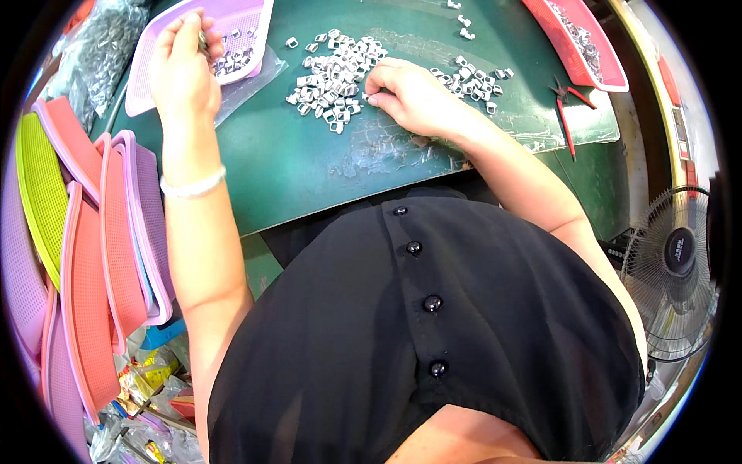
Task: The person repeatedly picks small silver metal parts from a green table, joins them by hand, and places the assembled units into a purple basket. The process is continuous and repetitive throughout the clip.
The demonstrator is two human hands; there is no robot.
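My left hand (188, 66) is raised over the pink-lilac basket (143, 81) at the far left, its fingers curled around a few small dark metallic pieces (203, 45) that are mostly hidden. Inside that basket lie several small metal pieces (233, 62). On the green table, my right hand (410, 93) rests at the right edge of a heap of small silver-grey square rings (332, 85). Its thumb and forefinger are pinched together on one small ring (365, 97). A smaller group of the same rings (473, 81) lies beyond the right wrist.
Red-handled pliers (568, 116) lie at the table's right. A pink basket (610, 73) of metal pieces stands at the far right corner. Stacked colourful baskets (93, 294) crowd the left side, with a clear plastic bag (100, 62) behind. A fan (672, 263) stands at right.
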